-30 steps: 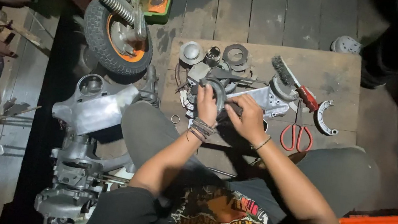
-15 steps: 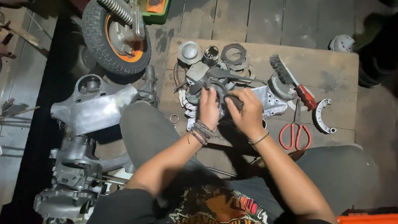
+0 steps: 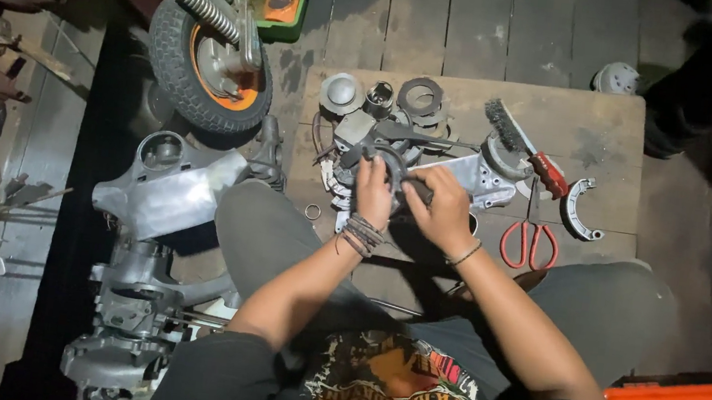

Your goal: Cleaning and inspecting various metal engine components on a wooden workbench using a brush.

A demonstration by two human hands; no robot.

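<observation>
Metal ring part held in both hands

Metal ring part (image 3: 391,170) sits between the hands on the wooden counter (image 3: 583,119). Left hand (image 3: 373,195) clasps its near edge; right hand (image 3: 438,208) pinches its right side. Right of that grip lie red scissors (image 3: 530,241).

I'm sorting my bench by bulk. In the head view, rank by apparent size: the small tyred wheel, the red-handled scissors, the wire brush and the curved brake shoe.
1. small tyred wheel, clearly largest.
2. wire brush and red-handled scissors: similar length, too close to rank.
3. curved brake shoe, smallest.
</observation>
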